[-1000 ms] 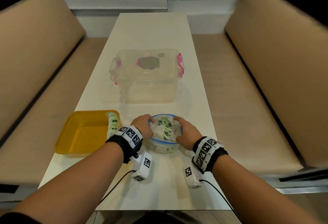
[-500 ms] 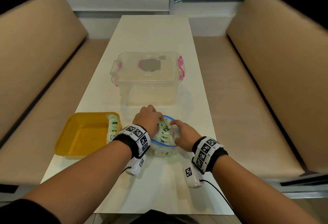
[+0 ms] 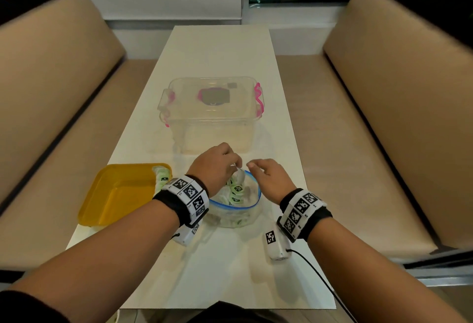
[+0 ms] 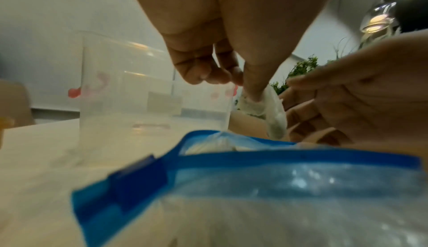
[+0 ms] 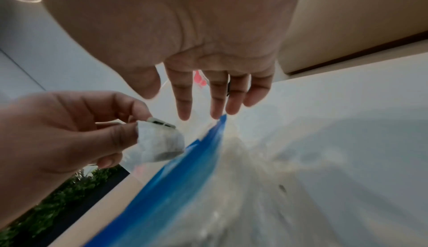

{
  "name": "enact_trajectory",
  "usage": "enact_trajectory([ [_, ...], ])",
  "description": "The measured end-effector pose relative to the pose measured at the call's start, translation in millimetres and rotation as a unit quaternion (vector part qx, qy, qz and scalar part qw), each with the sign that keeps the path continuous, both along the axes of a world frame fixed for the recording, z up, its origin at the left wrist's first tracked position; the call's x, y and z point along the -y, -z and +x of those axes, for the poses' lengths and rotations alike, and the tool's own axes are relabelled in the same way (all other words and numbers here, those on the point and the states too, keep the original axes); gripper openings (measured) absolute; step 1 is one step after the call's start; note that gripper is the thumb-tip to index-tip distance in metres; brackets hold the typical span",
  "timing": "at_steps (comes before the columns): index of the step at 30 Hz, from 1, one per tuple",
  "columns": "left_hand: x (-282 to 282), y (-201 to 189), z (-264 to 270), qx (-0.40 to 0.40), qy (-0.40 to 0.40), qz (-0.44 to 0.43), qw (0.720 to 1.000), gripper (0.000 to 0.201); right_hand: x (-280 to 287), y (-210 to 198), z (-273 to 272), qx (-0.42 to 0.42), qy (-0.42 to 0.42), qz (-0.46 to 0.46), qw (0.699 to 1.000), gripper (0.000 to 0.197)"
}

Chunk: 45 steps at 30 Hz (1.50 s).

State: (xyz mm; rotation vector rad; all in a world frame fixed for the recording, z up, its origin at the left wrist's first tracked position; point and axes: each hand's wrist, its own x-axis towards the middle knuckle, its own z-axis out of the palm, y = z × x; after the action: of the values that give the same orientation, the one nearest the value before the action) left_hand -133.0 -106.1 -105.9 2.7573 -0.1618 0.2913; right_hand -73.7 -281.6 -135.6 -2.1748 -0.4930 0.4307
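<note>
**Left grip** (image 3: 215,165): thumb and fingers pinch 1 white sachet (image 5: 159,142), held just above the mouth of the zip bag (image 3: 231,216).

**Right grip** (image 3: 271,179): released, fingers straight and slightly spread, holding nothing. It hovers over the bag's right rim; whether the fingertips touch the blue seal cannot be told.

**Zip bag**: clear with a blue seal, mouth open, standing on the bench (image 3: 220,49) between both wrists. It holds more green-labelled sachets (image 3: 236,189).

**Yellow tray** (image 3: 112,194): on the bench left of the bag, near it. 1 row of sachets (image 3: 162,179) lies along its right wall.

**Clear lidded box** (image 3: 210,118): pink clasps, lid on, beyond the bag and apart from it.
</note>
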Motion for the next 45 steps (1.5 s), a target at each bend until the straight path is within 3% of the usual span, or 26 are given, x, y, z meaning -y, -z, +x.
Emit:
enact_trajectory([
  [3,0.5,-3.2,-4.5,0.065,0.069,-0.018,0.995,0.014,-3.6,-16.3,-0.9,-0.078,-0.013,0.077,0.994,0.036],
  [8,-2.0,3.5,-9.1,0.087,0.06,-0.056,0.993,0.02,-4.8,-18.1,-4.6,-0.166,0.026,0.173,0.97,0.007],
  [11,-4.2,6.2,-10.4,-0.042,-0.015,-0.084,0.995,0.023,-2.2,-10.3,-5.0,-0.135,0.016,0.153,0.979,0.01],
  [13,-6.3,7.7,-9.4,-0.152,-0.04,-0.051,0.986,0.026,-1.2,-3.9,-4.5,-0.109,0.02,0.122,0.986,0.013],
  [16,-8.7,11.9,-7.9,-0.26,-0.016,0.037,0.965,0.036,-3.2,1.8,-5.7,-0.101,0.035,0.082,0.991,0.018],
  [19,-9.2,13.5,-7.1,-0.291,0.038,0.097,0.951,0.04,-4.7,5.8,-7.2,-0.116,0.048,0.081,0.989,0.017],
  [24,-10.4,9.6,-4.1,-0.265,0.048,0.102,0.958,0.018,-7.0,2.0,-15.5,-0.162,0.058,0.129,0.977,0.009],
  [33,-24.3,-29.7,-9.2,-0.148,0.003,-0.062,0.987,0.007,-20.0,-8.4,-15.6,-0.152,0.051,0.134,0.978,0.026],
  [36,-29.8,-41.6,-11.8,-0.128,-0.002,-0.106,0.986,0.005,-31.0,-19.4,-20.6,-0.146,0.012,0.166,0.975,0.014],
  [39,-37.8,-53.4,-16.5,-0.118,0.004,-0.135,0.984,0.008,-43.6,-27.3,-25.4,-0.117,-0.018,0.167,0.979,0.003],
  [45,-73.6,-71.0,-32.0,-0.201,0.036,-0.071,0.976,0.04,-70.5,-32.7,-30.8,-0.182,-0.005,0.16,0.97,0.018],
])
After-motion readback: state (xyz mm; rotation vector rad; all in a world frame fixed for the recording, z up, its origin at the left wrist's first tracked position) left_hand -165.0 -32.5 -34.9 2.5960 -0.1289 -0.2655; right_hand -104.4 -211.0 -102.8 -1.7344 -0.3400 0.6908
